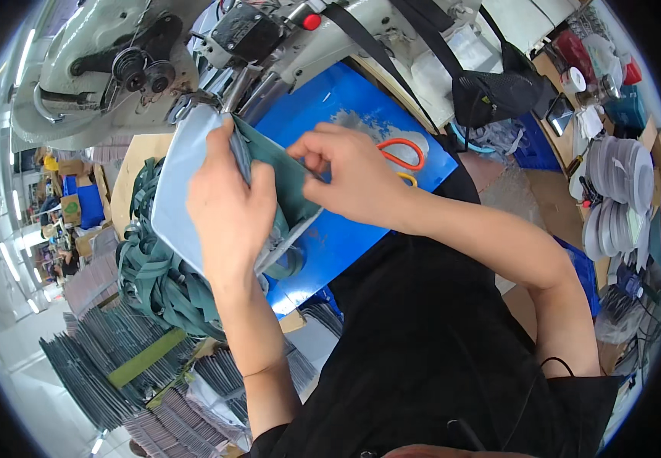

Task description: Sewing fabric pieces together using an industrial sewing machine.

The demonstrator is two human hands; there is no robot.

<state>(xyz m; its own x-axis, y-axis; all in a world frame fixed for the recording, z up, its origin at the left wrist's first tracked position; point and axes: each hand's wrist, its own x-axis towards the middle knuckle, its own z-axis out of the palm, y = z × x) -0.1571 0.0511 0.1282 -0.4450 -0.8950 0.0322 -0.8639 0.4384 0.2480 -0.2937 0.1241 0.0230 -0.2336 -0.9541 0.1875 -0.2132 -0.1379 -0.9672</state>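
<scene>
A folded fabric piece, pale blue-grey [174, 198] outside and dark green [292, 191] inside, lies under the sewing machine head [235, 46]. My left hand [231, 206] grips its upper edge close to the presser foot, thumb on one side and fingers on the other. At the right side, the curled fingers of my right hand [357, 175] pinch the rim of the green layer. The needle area is partly hidden by my left fingers and the cloth.
Under the fabric is a blue work surface [338, 248] with orange-handled scissors [404, 154] at its right. Green straps [166, 278] pile up to the left, above stacked dark panels [82, 374]. A black pouch [498, 95] hangs at the upper right; ribbon rolls [624, 172] stand far right.
</scene>
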